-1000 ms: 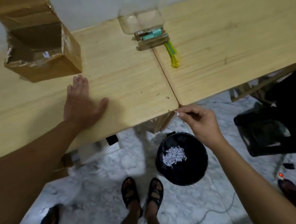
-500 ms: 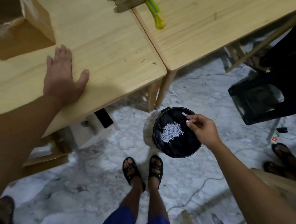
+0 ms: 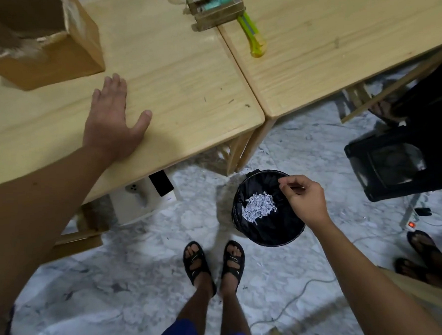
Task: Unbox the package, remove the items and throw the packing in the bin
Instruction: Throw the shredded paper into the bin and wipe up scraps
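My right hand (image 3: 303,199) hovers over the black bin (image 3: 270,241) on the floor, fingers curled with index and thumb drawn together; no scrap shows between them. A heap of white shredded paper (image 3: 259,206) lies inside the bin. My left hand (image 3: 112,121) rests flat, fingers straight, on the wooden table (image 3: 185,92). The opened cardboard box (image 3: 42,48) stands on the table's far left, just beyond my left hand. Unpacked items, small brown and teal boxes (image 3: 216,10), sit at the table's far edge.
A green utility knife (image 3: 254,37) lies on the adjoining right table (image 3: 336,46). A black stool (image 3: 394,166) stands right of the bin, with a power strip (image 3: 409,224) and cable nearby. Another person's sandalled feet (image 3: 424,254) are at the right. My feet (image 3: 214,262) stand beside the bin.
My right hand went down from the table's front edge to above the bin. The white scrap at its fingertips half a second ago is no longer visible. My left hand stayed flat on the table.
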`<state>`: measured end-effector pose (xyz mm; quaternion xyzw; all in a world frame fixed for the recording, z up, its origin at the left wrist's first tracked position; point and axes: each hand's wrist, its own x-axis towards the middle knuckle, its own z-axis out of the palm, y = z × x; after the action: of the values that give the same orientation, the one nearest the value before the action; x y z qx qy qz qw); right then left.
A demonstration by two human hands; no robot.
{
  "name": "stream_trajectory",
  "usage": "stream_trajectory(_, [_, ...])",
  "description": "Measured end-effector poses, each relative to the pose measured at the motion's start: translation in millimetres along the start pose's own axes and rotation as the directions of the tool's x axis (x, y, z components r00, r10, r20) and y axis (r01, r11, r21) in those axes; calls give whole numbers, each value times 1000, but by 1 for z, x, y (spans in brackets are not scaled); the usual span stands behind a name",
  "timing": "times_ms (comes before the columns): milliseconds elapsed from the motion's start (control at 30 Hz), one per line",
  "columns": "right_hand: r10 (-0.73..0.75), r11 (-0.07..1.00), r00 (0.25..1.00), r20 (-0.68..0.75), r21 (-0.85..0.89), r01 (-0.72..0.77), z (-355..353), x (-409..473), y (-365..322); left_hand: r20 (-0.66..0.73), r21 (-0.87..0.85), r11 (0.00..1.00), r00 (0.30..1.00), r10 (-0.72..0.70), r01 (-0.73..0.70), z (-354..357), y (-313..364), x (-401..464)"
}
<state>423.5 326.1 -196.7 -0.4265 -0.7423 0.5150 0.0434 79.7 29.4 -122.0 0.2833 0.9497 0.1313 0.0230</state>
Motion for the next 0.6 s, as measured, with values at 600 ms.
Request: stream_trajectory(600, [-613,790,747,260,181,585,144,42,-323,-315,-517,816,829,-462,258,-103,-90,-39])
